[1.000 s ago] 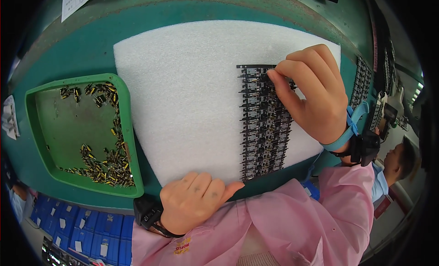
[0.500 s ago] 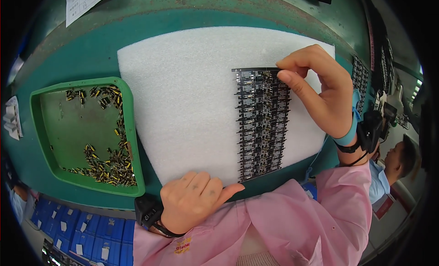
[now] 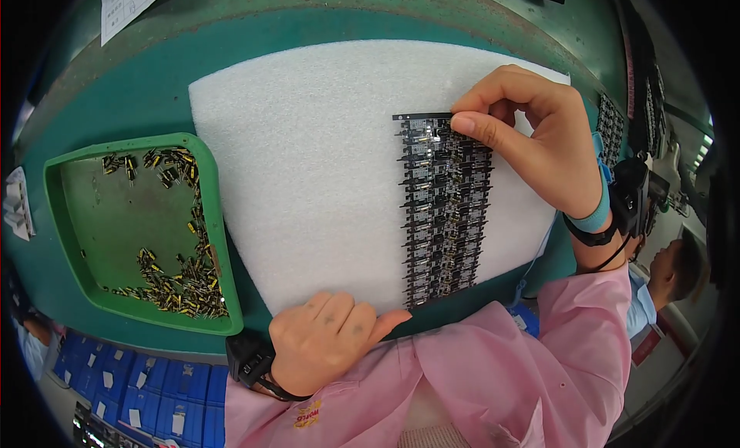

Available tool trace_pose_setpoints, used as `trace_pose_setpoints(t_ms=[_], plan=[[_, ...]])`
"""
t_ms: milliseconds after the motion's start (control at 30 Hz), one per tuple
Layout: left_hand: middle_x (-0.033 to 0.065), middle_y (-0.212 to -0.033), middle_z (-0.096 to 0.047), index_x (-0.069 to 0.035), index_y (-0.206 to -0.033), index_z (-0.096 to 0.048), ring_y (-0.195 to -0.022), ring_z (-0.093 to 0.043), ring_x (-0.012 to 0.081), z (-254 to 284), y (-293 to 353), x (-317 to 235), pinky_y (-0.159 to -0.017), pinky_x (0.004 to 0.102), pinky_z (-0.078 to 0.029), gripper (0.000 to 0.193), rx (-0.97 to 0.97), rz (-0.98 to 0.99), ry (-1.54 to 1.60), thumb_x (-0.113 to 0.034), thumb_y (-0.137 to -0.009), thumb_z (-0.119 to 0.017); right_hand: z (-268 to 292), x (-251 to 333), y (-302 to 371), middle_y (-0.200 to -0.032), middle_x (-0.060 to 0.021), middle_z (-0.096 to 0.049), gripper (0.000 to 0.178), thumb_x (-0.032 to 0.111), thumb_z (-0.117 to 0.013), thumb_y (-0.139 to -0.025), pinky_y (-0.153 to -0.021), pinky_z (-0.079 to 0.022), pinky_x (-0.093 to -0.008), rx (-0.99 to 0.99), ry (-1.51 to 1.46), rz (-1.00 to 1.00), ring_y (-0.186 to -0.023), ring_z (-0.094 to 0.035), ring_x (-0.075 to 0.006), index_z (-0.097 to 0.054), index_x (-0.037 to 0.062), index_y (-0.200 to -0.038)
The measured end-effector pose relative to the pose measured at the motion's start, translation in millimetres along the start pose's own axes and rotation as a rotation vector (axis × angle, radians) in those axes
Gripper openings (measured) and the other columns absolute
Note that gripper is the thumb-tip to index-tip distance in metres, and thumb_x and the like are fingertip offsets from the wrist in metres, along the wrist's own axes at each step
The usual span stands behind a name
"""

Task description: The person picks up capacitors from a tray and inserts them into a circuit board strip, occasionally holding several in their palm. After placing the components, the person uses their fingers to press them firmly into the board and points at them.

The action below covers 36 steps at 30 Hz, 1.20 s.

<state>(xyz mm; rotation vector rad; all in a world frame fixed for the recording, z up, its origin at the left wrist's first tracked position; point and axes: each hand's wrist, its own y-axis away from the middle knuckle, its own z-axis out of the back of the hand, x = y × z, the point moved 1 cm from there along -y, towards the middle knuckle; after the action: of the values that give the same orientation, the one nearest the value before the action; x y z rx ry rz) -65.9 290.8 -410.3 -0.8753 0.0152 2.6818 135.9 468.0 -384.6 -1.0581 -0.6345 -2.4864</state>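
Two bare hands: the left hand [image 3: 324,344] at bottom centre, the right hand [image 3: 532,132] at upper right, with a dark circuit board panel [image 3: 420,209] between them.
Circuit board panel: a tall black rectangle crowded with small parts, over the right portion of a white foam sheet [image 3: 308,155]. Its top edge meets the right hand; its lower left corner comes down beside the left thumb. Whether it lies fully flat cannot be told.
Right hand: thumb and forefinger closed together, pinching the panel's top edge; the other fingers curl loosely behind.
Left hand: fingers curled in, thumb stretched out to the right, its tip right by the panel's lower corner. The palm is hidden, so whether it grips anything cannot be told.
Wrists: a light blue band [image 3: 593,213] on the right, a black device [image 3: 250,359] on the left.
Green tray: the shallow tray [image 3: 218,217] stands left of the foam sheet, small yellow-and-black components [image 3: 189,286] heaped mostly along its right and lower sides.
Green table: the tabletop [image 3: 131,101] lies under tray and foam.
Blue bins: several bins [image 3: 166,386] at lower left.
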Motion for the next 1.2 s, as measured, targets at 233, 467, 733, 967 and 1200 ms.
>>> trace_pose_setpoints(t_ms=[233,467,733,967,1200], plan=[[-0.0015,-0.055,-0.026,-0.016,-0.057,-0.034,-0.043,-0.035,0.0105,-1,-1,-3,-0.036,0.0275,-0.019,0.051,-0.001,0.002,0.000,-0.040,-0.072,-0.076,3,-2,2,-0.077,0.0005,-0.061,0.009,0.006,-0.073,-0.079,-0.063,-0.039,-0.0209,0.019,0.001,-0.022,-0.067,-0.047,-0.0061,-0.068,-0.0006,-0.085],[-0.0005,-0.054,-0.026,-0.015,-0.056,-0.033,-0.043,-0.034,0.0129,1,-3,-11,-0.037,0.0292,-0.020,0.054,-0.003,0.018,0.006,-0.038,-0.066,-0.080,6,-2,7,-0.078,0.0005,-0.060,0.010,0.005,-0.073,-0.079,-0.063,-0.039,-0.0208,0.002,0.023,0.022,-0.068,-0.047,-0.0061,-0.068,-0.0004,-0.085],[0.0012,-0.052,-0.025,-0.013,-0.053,-0.029,-0.043,-0.031,0.0171,5,-6,-21,-0.039,0.0325,-0.020,0.061,-0.002,0.047,0.034,-0.035,-0.057,-0.086,15,-5,7,-0.066,0.0009,-0.059,0.009,0.007,-0.071,-0.080,-0.053,-0.038,-0.0198,-0.007,-0.111,0.047,-0.058,-0.048,-0.0035,-0.069,-0.0001,-0.084],[0.0013,-0.053,-0.025,-0.013,-0.053,-0.029,-0.043,-0.031,0.0171,1,-7,-21,-0.039,0.0324,-0.020,0.061,0.002,0.046,0.035,-0.034,-0.057,-0.086,17,-8,9,-0.078,0.0007,-0.060,0.010,0.004,-0.071,-0.081,-0.061,-0.038,-0.0194,0.064,-0.137,-0.016,-0.067,-0.047,-0.0047,-0.069,-0.0011,-0.089],[0.0014,-0.053,-0.025,-0.013,-0.053,-0.029,-0.043,-0.031,0.0173,-6,-7,-19,-0.039,0.0325,-0.020,0.061,-0.001,0.042,0.045,-0.033,-0.056,-0.087,12,-11,10,-0.078,0.0007,-0.060,0.007,0.003,-0.070,-0.081,-0.061,-0.038,-0.0197,0.025,-0.085,0.003,-0.067,-0.047,-0.0048,-0.068,-0.0011,-0.086]])
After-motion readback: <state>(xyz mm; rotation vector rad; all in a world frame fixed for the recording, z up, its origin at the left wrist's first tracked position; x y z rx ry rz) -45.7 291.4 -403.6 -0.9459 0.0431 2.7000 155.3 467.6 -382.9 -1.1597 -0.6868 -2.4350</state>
